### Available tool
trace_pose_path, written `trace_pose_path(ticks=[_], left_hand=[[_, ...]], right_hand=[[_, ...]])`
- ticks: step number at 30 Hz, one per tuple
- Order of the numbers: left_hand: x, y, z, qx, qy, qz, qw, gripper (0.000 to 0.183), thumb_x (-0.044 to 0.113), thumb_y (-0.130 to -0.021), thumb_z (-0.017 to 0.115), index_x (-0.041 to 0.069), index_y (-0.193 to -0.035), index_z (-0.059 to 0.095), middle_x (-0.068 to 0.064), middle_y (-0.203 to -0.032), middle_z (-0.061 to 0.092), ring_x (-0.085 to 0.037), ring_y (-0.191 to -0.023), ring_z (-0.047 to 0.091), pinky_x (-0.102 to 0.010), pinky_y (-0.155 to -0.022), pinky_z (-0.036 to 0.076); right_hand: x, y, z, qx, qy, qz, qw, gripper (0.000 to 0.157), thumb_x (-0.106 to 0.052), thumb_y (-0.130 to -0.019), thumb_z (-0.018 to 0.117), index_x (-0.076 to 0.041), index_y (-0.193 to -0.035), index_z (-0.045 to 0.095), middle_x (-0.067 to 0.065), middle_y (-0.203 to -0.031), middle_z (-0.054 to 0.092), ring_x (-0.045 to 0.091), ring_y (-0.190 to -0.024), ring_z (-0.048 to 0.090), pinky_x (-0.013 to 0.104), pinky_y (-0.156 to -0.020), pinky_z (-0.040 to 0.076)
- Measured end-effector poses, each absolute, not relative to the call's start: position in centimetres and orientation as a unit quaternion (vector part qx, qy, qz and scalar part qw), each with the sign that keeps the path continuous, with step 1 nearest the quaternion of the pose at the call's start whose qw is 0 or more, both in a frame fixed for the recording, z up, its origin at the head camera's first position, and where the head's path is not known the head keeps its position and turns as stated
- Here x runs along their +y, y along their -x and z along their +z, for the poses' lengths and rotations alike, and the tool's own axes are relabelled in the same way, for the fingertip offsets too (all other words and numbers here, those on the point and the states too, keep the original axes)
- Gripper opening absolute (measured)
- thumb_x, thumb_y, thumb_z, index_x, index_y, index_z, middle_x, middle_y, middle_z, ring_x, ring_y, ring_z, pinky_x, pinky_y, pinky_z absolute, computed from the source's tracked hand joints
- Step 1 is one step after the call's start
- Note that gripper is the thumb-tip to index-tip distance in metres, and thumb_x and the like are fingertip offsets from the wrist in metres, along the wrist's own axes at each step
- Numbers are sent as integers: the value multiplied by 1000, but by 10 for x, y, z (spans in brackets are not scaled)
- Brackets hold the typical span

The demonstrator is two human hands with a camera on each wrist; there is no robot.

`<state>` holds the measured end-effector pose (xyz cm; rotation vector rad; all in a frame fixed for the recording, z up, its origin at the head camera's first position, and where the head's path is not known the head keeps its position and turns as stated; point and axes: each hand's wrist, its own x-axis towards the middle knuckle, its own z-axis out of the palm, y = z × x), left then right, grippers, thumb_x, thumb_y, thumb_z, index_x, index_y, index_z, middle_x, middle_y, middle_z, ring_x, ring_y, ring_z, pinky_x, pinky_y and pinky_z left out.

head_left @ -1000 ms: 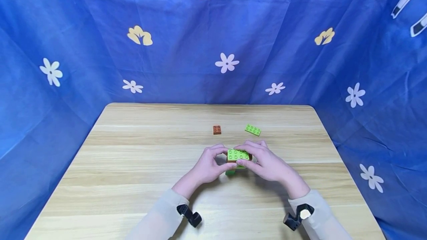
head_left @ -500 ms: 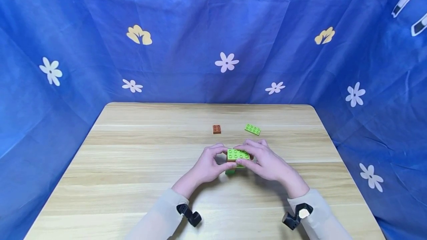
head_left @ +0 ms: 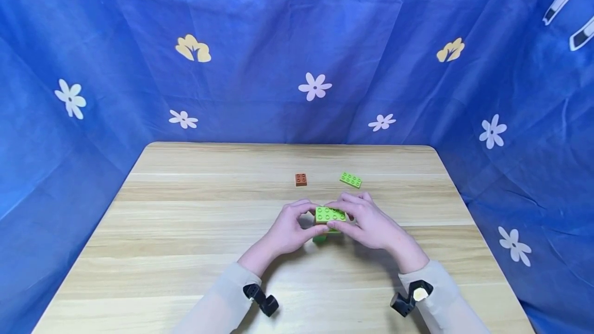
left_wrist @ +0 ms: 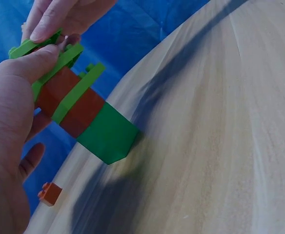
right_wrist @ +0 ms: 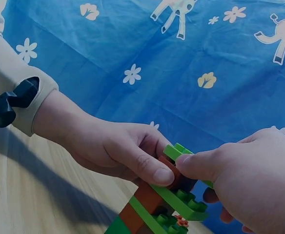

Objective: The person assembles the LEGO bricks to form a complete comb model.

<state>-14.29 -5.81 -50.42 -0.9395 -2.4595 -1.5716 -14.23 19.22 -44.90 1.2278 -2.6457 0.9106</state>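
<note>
A stack of toy building bricks (left_wrist: 86,109) stands on the table, with a dark green brick (left_wrist: 108,134) at the bottom and brown bricks alternating with light green plates above it. Fingers and thumb of my left hand (head_left: 289,228) grip the upper part of the stack from its left side. From the right, my right hand (head_left: 371,224) pinches the topmost light green plate (head_left: 328,214), thumb at the near edge and fingers at the far edge. In the right wrist view, both thumbs lie close together near the top, and the light green plates jut out to one side.
Beyond the hands lie a loose brown brick (head_left: 301,180) and, to its right, a loose light green plate (head_left: 350,180). A blue patterned cloth (head_left: 260,66) rises along the back and sides of the wooden table (head_left: 185,220).
</note>
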Motion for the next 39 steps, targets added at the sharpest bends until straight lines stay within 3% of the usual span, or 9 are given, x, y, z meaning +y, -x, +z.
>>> trace_pose_path(ticks=[4,10,18,27,34,39], left_hand=[[-60,143,-501,-807,313,-500,38,33,33,-89,88,21,-118,76,12,-108,72,-7,-105,67,-45,-97,55],[-63,143,-496,-813,314,-489,32,34,42,-90,86,26,-119,76,19,-113,71,-7,-111,66,-44,-101,53],[-66,142,-487,-827,307,-464,77,41,49,-91,84,25,-123,76,18,-119,72,-6,-115,64,-39,-104,50],[-65,143,-483,-823,317,-460,101,36,44,-90,86,23,-117,79,17,-112,74,-7,-107,67,-36,-102,50],[-64,144,-487,-803,328,-488,98,33,38,-91,86,20,-117,78,13,-108,75,-11,-105,69,-45,-96,55],[-64,144,-491,-801,323,-495,98,32,37,-91,86,20,-117,78,13,-109,75,-11,-106,68,-39,-97,54]], right_hand=[[193,143,-450,-866,-403,293,46,36,-42,-103,69,-20,-131,72,-19,-97,55,1,-74,46,40,-88,33],[192,142,-449,-865,-404,293,47,37,-43,-103,69,-19,-131,72,-19,-97,55,0,-73,45,39,-89,32],[192,142,-448,-867,-403,289,46,39,-45,-104,67,-18,-132,73,-19,-98,55,0,-72,44,40,-90,33],[193,142,-448,-870,-399,286,42,41,-45,-105,66,-17,-134,72,-19,-97,55,1,-73,45,39,-89,32],[192,142,-449,-870,-398,286,48,41,-46,-104,67,-17,-133,72,-19,-98,56,1,-73,45,39,-89,32],[192,142,-451,-869,-397,289,51,40,-46,-104,68,-18,-132,73,-19,-98,56,1,-73,45,39,-88,32]])
